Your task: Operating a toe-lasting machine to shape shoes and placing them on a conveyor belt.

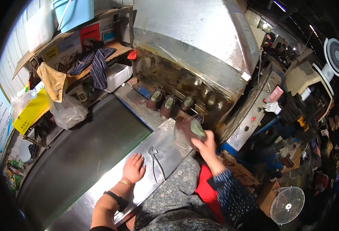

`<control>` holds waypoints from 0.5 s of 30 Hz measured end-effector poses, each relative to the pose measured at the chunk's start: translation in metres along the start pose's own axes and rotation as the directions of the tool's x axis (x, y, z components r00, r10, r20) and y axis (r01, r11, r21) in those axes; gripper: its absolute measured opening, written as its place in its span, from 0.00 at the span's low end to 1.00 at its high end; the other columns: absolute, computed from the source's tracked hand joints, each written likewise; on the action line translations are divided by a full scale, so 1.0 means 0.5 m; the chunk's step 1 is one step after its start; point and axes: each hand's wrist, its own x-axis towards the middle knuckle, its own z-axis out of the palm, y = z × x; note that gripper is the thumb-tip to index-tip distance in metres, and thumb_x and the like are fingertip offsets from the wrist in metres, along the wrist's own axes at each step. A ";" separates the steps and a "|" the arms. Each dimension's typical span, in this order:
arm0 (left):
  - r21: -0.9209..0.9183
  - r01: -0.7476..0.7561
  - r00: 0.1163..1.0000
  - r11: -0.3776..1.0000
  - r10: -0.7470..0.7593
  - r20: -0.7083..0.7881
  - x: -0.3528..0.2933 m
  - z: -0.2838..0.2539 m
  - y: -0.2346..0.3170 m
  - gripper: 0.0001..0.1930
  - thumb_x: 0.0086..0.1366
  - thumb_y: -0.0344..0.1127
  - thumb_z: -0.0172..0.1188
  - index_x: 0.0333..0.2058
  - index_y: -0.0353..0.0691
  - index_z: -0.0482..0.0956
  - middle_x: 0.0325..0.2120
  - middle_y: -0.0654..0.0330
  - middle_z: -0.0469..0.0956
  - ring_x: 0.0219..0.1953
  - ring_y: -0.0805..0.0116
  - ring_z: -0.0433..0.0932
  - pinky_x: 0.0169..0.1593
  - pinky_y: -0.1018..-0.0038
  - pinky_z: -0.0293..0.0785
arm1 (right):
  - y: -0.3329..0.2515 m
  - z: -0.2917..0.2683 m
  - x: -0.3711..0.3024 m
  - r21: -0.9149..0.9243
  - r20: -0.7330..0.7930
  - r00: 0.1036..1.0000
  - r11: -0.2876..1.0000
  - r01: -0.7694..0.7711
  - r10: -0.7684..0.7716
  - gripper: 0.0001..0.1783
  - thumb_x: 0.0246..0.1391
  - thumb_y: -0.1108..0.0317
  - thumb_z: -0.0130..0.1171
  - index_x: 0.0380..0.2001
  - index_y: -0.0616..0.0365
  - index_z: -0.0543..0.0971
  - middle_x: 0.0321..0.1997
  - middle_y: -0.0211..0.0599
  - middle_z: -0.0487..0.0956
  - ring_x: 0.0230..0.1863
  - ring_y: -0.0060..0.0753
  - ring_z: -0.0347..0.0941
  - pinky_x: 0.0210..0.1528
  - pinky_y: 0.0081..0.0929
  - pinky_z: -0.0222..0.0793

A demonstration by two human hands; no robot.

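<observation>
One shoe in play, and it's up in the right hand (206,145): the brown shoe (185,131), blurred, sits just to the far left of that hand, thumb over its green-lined opening, fingers mostly hidden. Its long axis looks to run from far left to near right, though the smear makes that a judgement. Right hand clearly nearer, then; the left hand (134,169) grips nothing, spread palm down on the metal tabletop (169,148). Just right of those fingers, one pair of pliers (153,158), head far, handles near. Count the far side: three standing shoes, the left shoe (154,100), the middle shoe (167,107) and the right shoe (187,104), all beyond the held one and to its left; whether a fourth hides behind it, can't tell. One dark belt (92,150) left of the tabletop, two fans (289,206) at right.
</observation>
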 end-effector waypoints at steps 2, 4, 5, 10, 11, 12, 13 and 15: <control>0.009 0.007 1.000 1.000 -0.007 0.022 0.005 -0.004 0.001 0.21 0.60 0.40 0.62 0.50 0.36 0.80 0.57 0.47 0.77 0.62 0.45 0.73 0.65 0.55 0.68 | 0.023 0.107 0.113 -0.327 0.098 0.989 0.942 -0.074 0.112 0.38 0.46 0.54 0.73 0.54 0.64 0.69 0.46 0.54 0.84 0.49 0.54 0.82 0.51 0.39 0.76; 0.012 0.007 0.999 1.000 -0.008 0.048 0.015 -0.012 0.001 0.21 0.60 0.40 0.62 0.50 0.36 0.80 0.57 0.47 0.77 0.62 0.45 0.73 0.65 0.54 0.68 | 0.045 0.218 0.184 -0.402 0.057 0.973 0.898 -0.181 0.222 0.42 0.43 0.50 0.73 0.54 0.66 0.68 0.44 0.63 0.82 0.48 0.63 0.80 0.52 0.45 0.75; 0.011 0.020 0.997 1.000 -0.021 0.075 0.020 -0.017 0.001 0.21 0.60 0.41 0.62 0.50 0.36 0.81 0.56 0.47 0.77 0.61 0.46 0.74 0.64 0.54 0.68 | 0.055 0.250 0.212 -0.453 0.036 0.983 0.880 -0.143 0.178 0.43 0.44 0.47 0.71 0.53 0.69 0.68 0.44 0.66 0.82 0.48 0.67 0.79 0.53 0.49 0.75; 0.019 0.038 0.992 0.999 -0.040 0.119 0.031 -0.028 0.001 0.22 0.61 0.42 0.61 0.52 0.39 0.80 0.58 0.50 0.76 0.61 0.49 0.73 0.64 0.56 0.67 | 0.088 0.327 0.306 -0.452 0.077 0.977 0.880 -0.145 0.201 0.42 0.45 0.46 0.71 0.51 0.70 0.68 0.46 0.66 0.82 0.50 0.65 0.79 0.54 0.49 0.74; 0.021 0.044 0.990 0.999 -0.047 0.132 0.031 -0.030 0.001 0.22 0.62 0.43 0.61 0.53 0.39 0.79 0.58 0.51 0.76 0.61 0.49 0.73 0.64 0.56 0.67 | 0.095 0.331 0.319 -0.450 0.118 0.974 0.885 -0.120 0.192 0.43 0.45 0.46 0.73 0.51 0.70 0.68 0.47 0.67 0.81 0.51 0.65 0.79 0.55 0.49 0.74; 0.032 0.042 0.989 0.999 -0.046 0.144 0.031 -0.031 0.000 0.23 0.62 0.43 0.61 0.53 0.39 0.79 0.58 0.51 0.76 0.61 0.50 0.73 0.63 0.56 0.67 | 0.103 0.337 0.335 -0.461 0.151 0.968 0.881 -0.110 0.200 0.44 0.45 0.45 0.74 0.52 0.71 0.68 0.47 0.67 0.81 0.51 0.65 0.79 0.55 0.49 0.74; 0.040 0.042 0.987 0.998 -0.048 0.153 0.033 -0.031 0.000 0.23 0.62 0.43 0.61 0.53 0.39 0.79 0.58 0.51 0.76 0.61 0.50 0.73 0.63 0.56 0.67 | 0.113 0.350 0.353 -0.468 0.185 0.967 0.881 -0.070 0.175 0.46 0.46 0.45 0.74 0.54 0.73 0.67 0.49 0.68 0.80 0.52 0.65 0.78 0.56 0.48 0.74; 0.047 0.040 0.985 0.998 -0.047 0.165 0.036 -0.032 0.000 0.23 0.62 0.43 0.61 0.53 0.40 0.79 0.58 0.52 0.76 0.61 0.50 0.73 0.63 0.56 0.67 | 0.139 0.385 0.392 -0.501 0.238 0.959 0.865 -0.018 0.157 0.51 0.47 0.44 0.74 0.58 0.76 0.65 0.51 0.70 0.79 0.53 0.66 0.78 0.57 0.47 0.73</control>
